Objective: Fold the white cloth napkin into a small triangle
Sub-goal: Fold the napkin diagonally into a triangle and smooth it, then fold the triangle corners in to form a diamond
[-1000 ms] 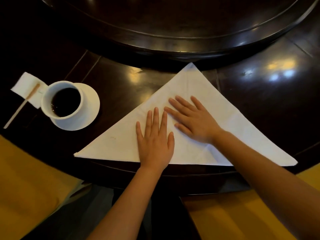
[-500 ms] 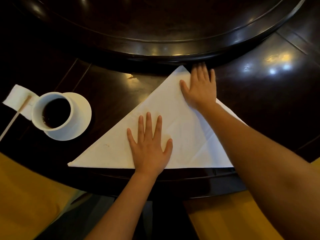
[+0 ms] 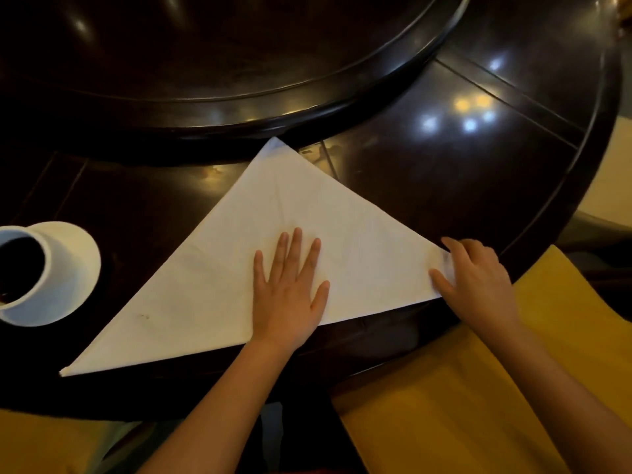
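Dark wood table [image 3: 444, 186] carries the napkin [image 3: 273, 234], already 1 big triangle with its long edge along the near rim. Left hand [image 3: 290, 292] lies flat and open mid-cloth, probably pinning it. Right hand [image 3: 478, 278] pinches the right corner, likely to fold it across. Cup [image 3: 24, 268] stands clear at left.

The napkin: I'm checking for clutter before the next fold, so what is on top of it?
Only the hands: the left hand lies flat on the napkin, the right hand covers its right corner. Anything beneath them is hidden.
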The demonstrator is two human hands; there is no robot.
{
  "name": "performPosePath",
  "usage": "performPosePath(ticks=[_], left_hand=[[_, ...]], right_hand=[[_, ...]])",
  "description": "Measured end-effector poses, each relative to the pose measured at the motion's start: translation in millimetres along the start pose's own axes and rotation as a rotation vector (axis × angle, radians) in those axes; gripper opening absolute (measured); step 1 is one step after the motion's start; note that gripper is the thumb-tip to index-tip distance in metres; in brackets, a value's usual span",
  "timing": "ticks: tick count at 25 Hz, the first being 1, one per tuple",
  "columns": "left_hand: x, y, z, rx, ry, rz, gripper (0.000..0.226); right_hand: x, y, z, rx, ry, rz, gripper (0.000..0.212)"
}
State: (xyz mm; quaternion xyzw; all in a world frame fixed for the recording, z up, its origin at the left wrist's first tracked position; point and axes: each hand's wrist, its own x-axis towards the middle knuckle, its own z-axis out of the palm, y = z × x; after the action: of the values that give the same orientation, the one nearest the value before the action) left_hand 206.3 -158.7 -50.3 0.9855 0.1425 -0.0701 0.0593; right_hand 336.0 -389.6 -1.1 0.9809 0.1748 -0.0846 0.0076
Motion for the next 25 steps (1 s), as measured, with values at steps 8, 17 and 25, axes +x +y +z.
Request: performPosePath(ticks=[8,17,25], left_hand=[[0.7,0.5,-5.9,0.04,-0.032,-0.006,0.071],[0.9,0.3,-6.3,0.034,-0.042,-0.018,0.071],[1.3,-1.3,-2.3,0.003,-0.026,-0.021,0.07]], right_hand=[[-4.9,32.1,-14.5,0.015,-0.156,0.132,0.028],[-1.9,47.1,-34.3,0.666,-0.188,0.095,0.017],[39.0,-20.2,-107.9,0.964,-0.208,-0.279,0.018]])
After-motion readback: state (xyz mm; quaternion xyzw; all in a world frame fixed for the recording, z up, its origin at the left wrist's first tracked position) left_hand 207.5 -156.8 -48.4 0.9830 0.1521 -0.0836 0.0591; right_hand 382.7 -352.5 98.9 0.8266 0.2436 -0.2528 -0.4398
